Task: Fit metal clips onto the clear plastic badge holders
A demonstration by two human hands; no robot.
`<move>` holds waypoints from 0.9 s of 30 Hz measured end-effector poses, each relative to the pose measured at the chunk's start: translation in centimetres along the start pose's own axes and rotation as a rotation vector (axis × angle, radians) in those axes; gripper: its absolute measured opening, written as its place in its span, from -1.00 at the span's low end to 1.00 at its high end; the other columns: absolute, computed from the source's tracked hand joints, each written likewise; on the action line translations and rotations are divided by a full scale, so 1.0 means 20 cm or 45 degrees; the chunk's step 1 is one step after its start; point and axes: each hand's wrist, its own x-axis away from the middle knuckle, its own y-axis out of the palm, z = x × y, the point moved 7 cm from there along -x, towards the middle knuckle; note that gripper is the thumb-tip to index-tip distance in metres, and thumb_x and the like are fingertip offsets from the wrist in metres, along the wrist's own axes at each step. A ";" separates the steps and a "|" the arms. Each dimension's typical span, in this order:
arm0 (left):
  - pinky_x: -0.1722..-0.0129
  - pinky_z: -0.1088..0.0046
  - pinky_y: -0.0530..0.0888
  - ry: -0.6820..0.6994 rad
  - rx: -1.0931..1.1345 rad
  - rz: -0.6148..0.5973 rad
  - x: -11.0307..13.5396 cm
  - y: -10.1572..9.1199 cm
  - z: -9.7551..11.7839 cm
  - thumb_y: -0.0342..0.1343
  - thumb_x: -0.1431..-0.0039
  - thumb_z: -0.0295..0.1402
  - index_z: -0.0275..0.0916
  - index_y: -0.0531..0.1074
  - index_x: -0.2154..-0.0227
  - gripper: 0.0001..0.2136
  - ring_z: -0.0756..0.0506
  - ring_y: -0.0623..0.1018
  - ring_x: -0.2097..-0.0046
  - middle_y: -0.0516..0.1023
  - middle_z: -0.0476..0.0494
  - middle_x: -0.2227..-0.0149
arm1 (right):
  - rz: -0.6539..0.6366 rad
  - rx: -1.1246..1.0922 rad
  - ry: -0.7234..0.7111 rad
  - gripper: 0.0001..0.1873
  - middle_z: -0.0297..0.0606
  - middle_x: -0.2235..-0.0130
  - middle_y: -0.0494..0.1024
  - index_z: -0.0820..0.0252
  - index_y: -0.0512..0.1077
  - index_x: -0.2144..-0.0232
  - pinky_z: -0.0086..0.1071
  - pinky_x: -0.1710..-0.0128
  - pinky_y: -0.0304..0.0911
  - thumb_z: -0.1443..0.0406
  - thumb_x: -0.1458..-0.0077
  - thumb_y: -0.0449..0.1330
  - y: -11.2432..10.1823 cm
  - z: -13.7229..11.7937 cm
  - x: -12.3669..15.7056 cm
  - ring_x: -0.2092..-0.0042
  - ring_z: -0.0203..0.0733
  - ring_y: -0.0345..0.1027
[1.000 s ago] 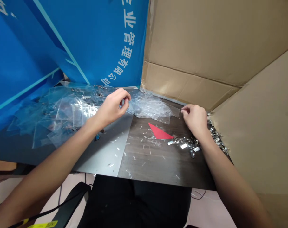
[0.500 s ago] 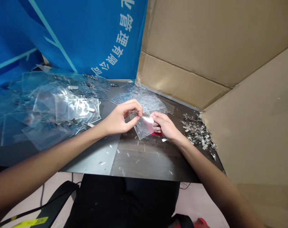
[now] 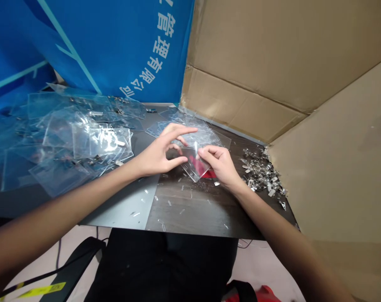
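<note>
A clear plastic badge sleeve [image 3: 194,168] is tilted above the dark table, its slotted edge toward me. My right hand [image 3: 221,164] pinches its right edge between thumb and curled fingers. To the left, my left hand [image 3: 163,152] has its fingers spread, with thumb and fingertips close around the sleeve's left side; whether they touch it I cannot tell. Beneath the sleeve lies a flat red thing [image 3: 209,173], partly showing through the plastic. Just behind the hands is a loose pile of clear sleeves [image 3: 206,135].
On the left is a large heap of clear sleeves with metal clips [image 3: 60,134]. Several metal clips [image 3: 262,174] are piled at the right, by the cardboard wall [image 3: 247,105]. Small clear strips [image 3: 169,203] are scattered over the table's front [image 3: 197,222].
My left hand has let go of the sleeve's upper edge and spread its fingers. My right hand keeps its pinch, and the sleeve has shifted slightly right.
</note>
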 end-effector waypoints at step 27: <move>-0.05 0.13 0.59 -0.431 -0.090 -0.043 0.01 0.04 -0.03 0.12 -0.39 -0.19 -0.20 0.36 0.02 -0.76 -0.20 0.68 0.05 0.62 -0.24 0.02 | -0.008 -0.408 0.263 -0.66 -0.55 0.48 0.16 0.21 0.56 0.14 -0.38 0.48 -0.24 0.30 0.01 0.22 0.06 0.09 0.02 0.51 -0.39 -0.17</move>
